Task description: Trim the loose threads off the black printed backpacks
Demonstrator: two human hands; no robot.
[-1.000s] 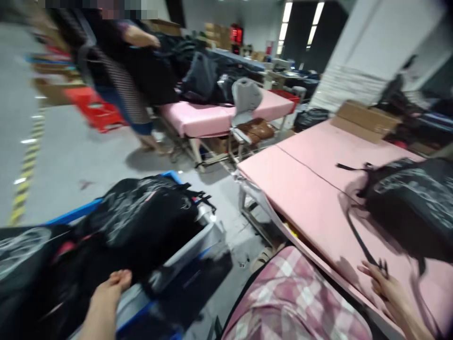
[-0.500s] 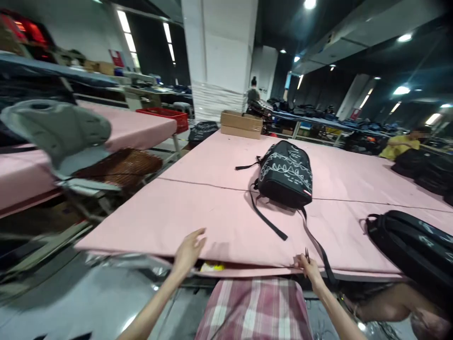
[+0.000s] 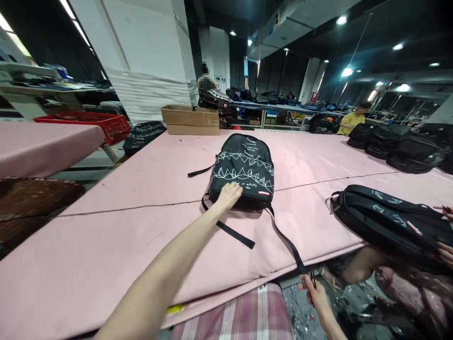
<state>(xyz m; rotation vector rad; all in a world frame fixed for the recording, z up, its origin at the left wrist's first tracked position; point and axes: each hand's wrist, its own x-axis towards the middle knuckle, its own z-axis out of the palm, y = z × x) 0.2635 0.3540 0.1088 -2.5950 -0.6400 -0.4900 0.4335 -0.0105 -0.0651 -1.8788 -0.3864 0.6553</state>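
Observation:
A black backpack [image 3: 242, 163] with white scribbled zigzag drawings and lettering lies on the pink-covered table [image 3: 141, 245], its front facing up. My left hand [image 3: 230, 194] is on its lower front edge, fingers curled against the fabric. Two loose black straps trail from its bottom; the longer strap [image 3: 288, 243] runs over the table's near edge. At that strap's lower end is my right hand [image 3: 314, 288], closed around small dark thread snips [image 3: 313, 278] with little of the tool showing. Whether the fingers also pinch the strap, I cannot tell.
To the right lies another black backpack [image 3: 385, 217], with a co-worker's hands [image 3: 446, 252] at it. Several black bags [image 3: 406, 146] stand farther back, near a person in yellow [image 3: 354, 120]. A cardboard box [image 3: 191, 120] sits at the far edge; a red crate [image 3: 113, 127] is left.
My left hand has moved from the table's near edge onto the backpack's lower front. My right hand has come to the hanging strap's end. The view has turned right and closer.

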